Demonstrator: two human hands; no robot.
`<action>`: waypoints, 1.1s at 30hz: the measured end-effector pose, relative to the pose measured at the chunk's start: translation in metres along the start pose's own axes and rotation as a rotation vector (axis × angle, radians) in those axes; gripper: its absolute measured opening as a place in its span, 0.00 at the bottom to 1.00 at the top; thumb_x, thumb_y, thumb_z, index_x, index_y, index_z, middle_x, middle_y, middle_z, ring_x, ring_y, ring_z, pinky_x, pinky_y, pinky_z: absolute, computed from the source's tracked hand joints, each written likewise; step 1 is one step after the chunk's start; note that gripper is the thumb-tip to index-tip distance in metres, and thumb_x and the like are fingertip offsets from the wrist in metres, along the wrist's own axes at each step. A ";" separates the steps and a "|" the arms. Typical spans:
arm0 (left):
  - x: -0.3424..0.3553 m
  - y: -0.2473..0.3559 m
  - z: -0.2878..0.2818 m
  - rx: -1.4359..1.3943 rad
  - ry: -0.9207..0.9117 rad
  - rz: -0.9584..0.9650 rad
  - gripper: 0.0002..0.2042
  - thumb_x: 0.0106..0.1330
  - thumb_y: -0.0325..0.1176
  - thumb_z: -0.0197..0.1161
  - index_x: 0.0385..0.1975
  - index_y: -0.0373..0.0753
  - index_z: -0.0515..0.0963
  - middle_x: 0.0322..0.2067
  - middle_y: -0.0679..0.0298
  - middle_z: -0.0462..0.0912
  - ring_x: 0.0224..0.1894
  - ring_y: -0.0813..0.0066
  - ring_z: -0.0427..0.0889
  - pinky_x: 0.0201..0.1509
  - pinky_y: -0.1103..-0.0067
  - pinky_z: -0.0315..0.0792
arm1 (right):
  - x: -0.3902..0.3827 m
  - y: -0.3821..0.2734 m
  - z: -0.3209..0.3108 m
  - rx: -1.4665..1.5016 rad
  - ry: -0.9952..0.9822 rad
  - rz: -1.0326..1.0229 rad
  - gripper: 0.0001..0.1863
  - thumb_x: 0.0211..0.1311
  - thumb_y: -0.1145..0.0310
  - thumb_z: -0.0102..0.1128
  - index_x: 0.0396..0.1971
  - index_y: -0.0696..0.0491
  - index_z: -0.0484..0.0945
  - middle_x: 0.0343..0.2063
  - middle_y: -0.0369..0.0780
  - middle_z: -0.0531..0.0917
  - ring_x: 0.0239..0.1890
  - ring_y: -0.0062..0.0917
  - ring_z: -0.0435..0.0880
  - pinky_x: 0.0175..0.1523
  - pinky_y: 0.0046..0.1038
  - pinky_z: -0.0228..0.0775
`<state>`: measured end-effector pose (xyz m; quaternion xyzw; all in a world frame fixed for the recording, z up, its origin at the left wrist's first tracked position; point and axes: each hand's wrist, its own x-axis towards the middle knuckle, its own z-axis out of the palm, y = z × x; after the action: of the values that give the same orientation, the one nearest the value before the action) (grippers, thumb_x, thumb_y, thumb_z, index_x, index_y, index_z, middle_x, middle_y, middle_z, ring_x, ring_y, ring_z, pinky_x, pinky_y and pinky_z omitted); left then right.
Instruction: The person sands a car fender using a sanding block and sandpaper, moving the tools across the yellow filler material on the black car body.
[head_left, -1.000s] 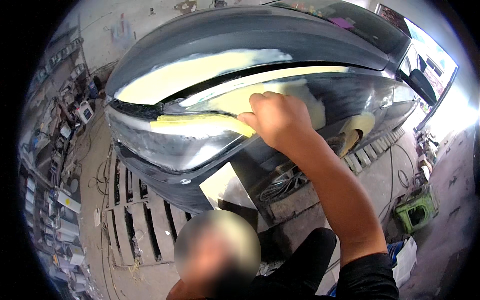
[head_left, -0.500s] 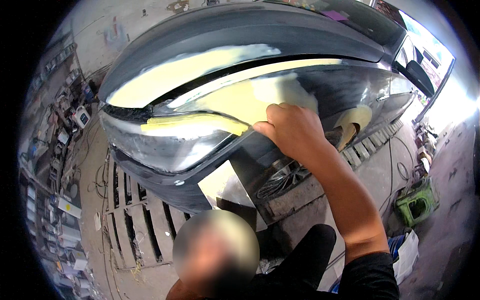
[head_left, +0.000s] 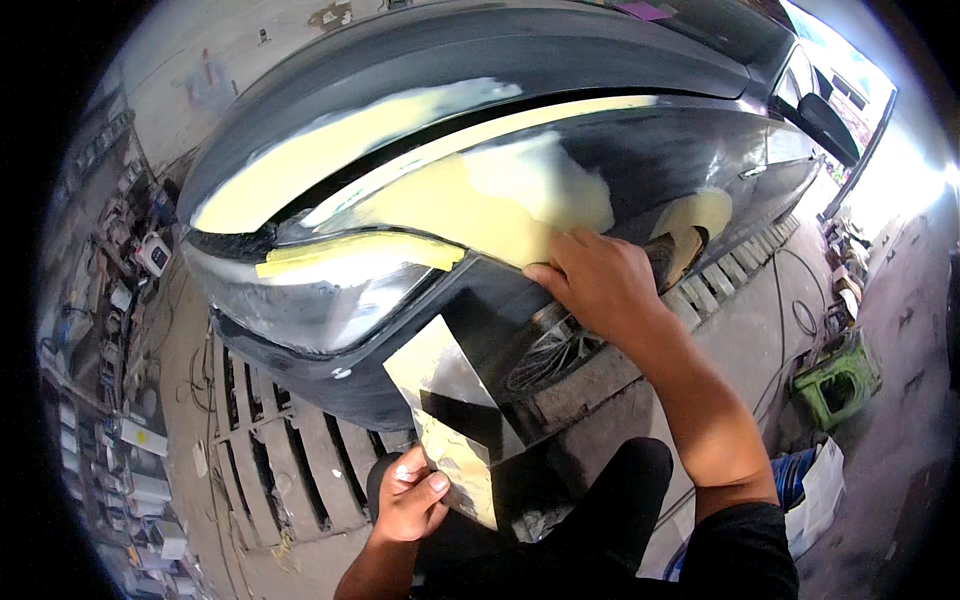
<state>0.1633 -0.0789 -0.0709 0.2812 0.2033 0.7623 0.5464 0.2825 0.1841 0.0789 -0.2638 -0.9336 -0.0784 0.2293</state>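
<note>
The yellow patch [head_left: 465, 200] runs lengthwise up-left from the nearer right hand [head_left: 608, 282]'s fingers, grip unclear, while the left hand [head_left: 408, 505] clamps a board [head_left: 437, 360].

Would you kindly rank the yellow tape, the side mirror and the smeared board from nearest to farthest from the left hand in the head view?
From the left hand:
1. Smeared board: in its grip.
2. Yellow tape: ahead, along the headlight's upper edge.
3. Side mirror: far off, upper right.
</note>
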 end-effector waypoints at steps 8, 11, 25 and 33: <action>0.002 0.001 0.006 0.021 0.041 0.002 0.19 0.64 0.23 0.56 0.54 0.25 0.68 0.49 0.50 0.78 0.50 0.62 0.79 0.57 0.69 0.71 | -0.023 0.020 0.012 0.084 0.107 -0.038 0.13 0.59 0.59 0.61 0.27 0.53 0.73 0.24 0.41 0.76 0.28 0.39 0.80 0.32 0.39 0.72; 0.001 0.002 0.006 0.024 0.063 0.001 0.18 0.64 0.24 0.57 0.53 0.25 0.68 0.47 0.51 0.78 0.49 0.63 0.79 0.56 0.70 0.71 | -0.035 0.023 0.014 0.182 0.139 -0.005 0.11 0.57 0.61 0.61 0.34 0.52 0.76 0.25 0.40 0.77 0.28 0.38 0.80 0.33 0.38 0.74; 0.004 -0.001 0.006 0.045 0.043 0.008 0.19 0.64 0.25 0.58 0.52 0.24 0.68 0.46 0.50 0.79 0.48 0.63 0.80 0.55 0.70 0.72 | -0.060 0.003 0.063 -0.142 0.136 -0.181 0.39 0.54 0.69 0.52 0.69 0.46 0.54 0.25 0.38 0.73 0.27 0.31 0.78 0.30 0.33 0.70; 0.006 0.002 0.010 0.075 0.103 -0.021 0.18 0.62 0.25 0.58 0.51 0.27 0.69 0.43 0.54 0.80 0.43 0.65 0.81 0.49 0.71 0.76 | -0.088 0.018 0.078 0.142 0.143 0.084 0.36 0.56 0.72 0.56 0.66 0.51 0.57 0.29 0.42 0.77 0.29 0.31 0.79 0.34 0.36 0.71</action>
<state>0.1666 -0.0739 -0.0611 0.2595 0.2625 0.7618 0.5324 0.3279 0.1799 -0.0312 -0.2794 -0.9062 -0.0210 0.3168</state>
